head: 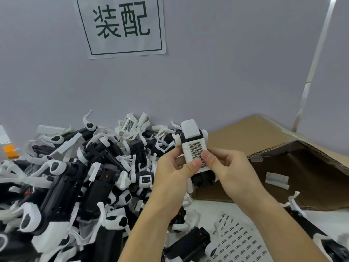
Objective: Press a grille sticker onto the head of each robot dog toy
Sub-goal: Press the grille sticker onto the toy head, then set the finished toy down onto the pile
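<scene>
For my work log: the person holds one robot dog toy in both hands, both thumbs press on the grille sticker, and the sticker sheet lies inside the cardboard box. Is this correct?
Not quite. The head view shows the sticker sheet on the table in front of the cardboard box, not inside it. The rest holds: left hand and right hand hold the robot dog toy, thumbs on the grille sticker.

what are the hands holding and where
Both the left hand and right hand grip one white-and-black plastic robot dog toy by its head, thumbs pressing the grille sticker.
</scene>
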The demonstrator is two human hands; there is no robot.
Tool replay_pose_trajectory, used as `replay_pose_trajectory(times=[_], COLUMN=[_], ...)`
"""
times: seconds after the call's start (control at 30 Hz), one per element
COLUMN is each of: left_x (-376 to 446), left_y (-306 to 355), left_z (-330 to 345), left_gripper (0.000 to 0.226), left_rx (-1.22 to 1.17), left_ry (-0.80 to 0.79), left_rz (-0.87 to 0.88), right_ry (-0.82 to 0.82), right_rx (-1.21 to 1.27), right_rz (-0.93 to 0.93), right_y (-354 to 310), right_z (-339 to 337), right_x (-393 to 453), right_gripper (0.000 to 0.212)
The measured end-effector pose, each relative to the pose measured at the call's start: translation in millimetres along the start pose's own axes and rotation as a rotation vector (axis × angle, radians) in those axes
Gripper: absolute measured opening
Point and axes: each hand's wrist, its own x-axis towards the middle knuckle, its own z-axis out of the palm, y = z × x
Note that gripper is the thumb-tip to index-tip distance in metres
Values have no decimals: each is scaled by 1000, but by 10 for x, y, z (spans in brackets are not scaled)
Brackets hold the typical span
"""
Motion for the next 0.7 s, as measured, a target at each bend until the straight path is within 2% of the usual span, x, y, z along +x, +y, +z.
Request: replay_pose_trajectory(times=[0.13, 0.23, 0.3, 0.33, 0.4, 0.47, 0.53, 0.6, 0.67, 0.7], left_x=[3, -8, -7, 0, 20, 11, -8, -27, -51, -66], left_y=[24, 20, 46, 65, 111, 163, 192, 246, 332, 387], left_z=[49, 126, 163, 161, 143, 133, 126, 109, 89, 84], left_gripper=[33, 21, 21, 26, 34, 39, 38, 35, 40, 38], left_rx=[-157, -134, -141, -182, -336, -382, -259, -124, 137, 303], left_ry=[67, 187, 245, 246, 194, 119, 112, 138, 164, 186], left_rz=[-122, -165, -181, -196, -241, -256, -253, -249, -143, -35], right_ry=[1, 173, 143, 76, 4, 72, 143, 157, 176, 196], right_rx=[-82, -409, -570, -623, -699, -710, -587, -506, -429, -306], right_rz=[-12, -68, -86, -78, -28, -16, 0, 45, 153, 248], right_y=[46, 102, 81, 78, 127, 156, 173, 201, 271, 314], right_z=[50, 49, 85, 120, 187, 241, 250, 229, 203, 185], right_x=[5, 16, 3, -15, -46, -66, -76, -65, -56, -37], right_gripper=[18, 18, 7, 9, 24, 28, 21, 23, 31, 35])
